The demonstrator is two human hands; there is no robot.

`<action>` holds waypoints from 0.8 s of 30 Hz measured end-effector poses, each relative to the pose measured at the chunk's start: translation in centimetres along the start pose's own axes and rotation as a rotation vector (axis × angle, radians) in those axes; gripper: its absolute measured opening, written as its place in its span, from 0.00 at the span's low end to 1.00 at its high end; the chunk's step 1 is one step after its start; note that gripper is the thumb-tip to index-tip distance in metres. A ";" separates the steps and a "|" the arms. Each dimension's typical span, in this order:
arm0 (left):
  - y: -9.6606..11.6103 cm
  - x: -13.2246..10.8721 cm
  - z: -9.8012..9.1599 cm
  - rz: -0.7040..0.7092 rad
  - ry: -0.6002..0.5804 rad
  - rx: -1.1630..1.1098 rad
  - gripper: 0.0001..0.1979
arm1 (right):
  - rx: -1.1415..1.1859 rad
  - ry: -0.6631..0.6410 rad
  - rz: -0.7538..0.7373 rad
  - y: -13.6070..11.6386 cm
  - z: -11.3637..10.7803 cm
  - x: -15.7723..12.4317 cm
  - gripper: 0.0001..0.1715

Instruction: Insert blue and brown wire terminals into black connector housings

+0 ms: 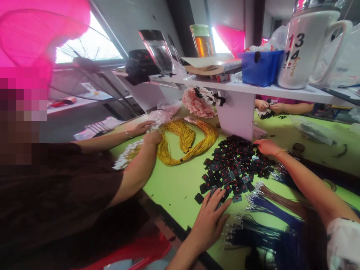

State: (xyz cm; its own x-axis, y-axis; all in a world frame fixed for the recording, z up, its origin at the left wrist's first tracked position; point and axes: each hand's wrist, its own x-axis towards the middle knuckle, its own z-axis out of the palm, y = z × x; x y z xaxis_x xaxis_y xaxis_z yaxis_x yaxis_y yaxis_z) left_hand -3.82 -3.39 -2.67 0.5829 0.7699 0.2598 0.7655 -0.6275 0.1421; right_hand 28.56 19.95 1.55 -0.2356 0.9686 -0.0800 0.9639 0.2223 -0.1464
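Table (171, 187), smooth and green, bears the black pile (232, 165); dial centred on that pile. Left hand (209, 215) at 7 o'clock, palm down, fingers extended and parted, thumb apart; fingertips over the pile's near edge, contact uncertain. No item visible in its grasp. Right hand (267, 147) at 2 o'clock, fingers curled at the pile's far edge; cannot tell whether anything is pinched.

Edges: shelf panel (236, 118) stands close at 12 o'clock, limiting room. Table edge (164, 216) passes under the left forearm, beyond 7 o'clock. Bare surface at 8 to 9 o'clock; yellow coil (184, 137) at 10. Blue wires (284, 215) and brown wires (284, 200) crowd 4 to 5 o'clock.

Materials: coil of thin, bundled strands; wires in loose sheaves; pieces (199, 198) blocky, dark, plastic-looking, some with red marks, heaped at random; wire tips (257, 187) bright, metallic.
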 end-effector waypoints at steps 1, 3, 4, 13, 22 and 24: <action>0.0 0.0 0.0 -0.003 -0.001 -0.003 0.21 | 0.022 0.014 0.010 0.1 -0.2 0.0 0.26; 0.1 0.1 -0.1 -0.004 -0.002 -0.010 0.21 | 0.053 0.043 0.063 0.0 -0.4 0.2 0.26; 0.1 0.1 -0.1 -0.004 -0.001 -0.013 0.21 | 0.064 0.047 0.092 -0.2 -0.3 0.3 0.26; -0.1 0.2 0.5 0.002 0.036 -0.033 0.20 | 0.127 0.017 0.013 -1.6 -1.2 -2.0 0.36; -0.4 0.4 0.8 0.035 0.065 -0.102 0.19 | -0.160 -0.241 0.100 -0.2 -2.8 -7.0 0.32; -0.3 0.4 0.8 0.037 0.056 -0.105 0.18 | -0.133 -0.202 0.050 -1.7 -2.1 -7.0 0.27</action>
State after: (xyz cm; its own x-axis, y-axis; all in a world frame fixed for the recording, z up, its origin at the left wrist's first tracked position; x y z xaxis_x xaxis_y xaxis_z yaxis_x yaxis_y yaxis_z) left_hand -3.63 -2.82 -3.39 0.5924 0.7399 0.3188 0.7091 -0.6667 0.2295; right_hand 28.79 13.07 4.47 -0.1939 0.9397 -0.2819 0.9798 0.1999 -0.0076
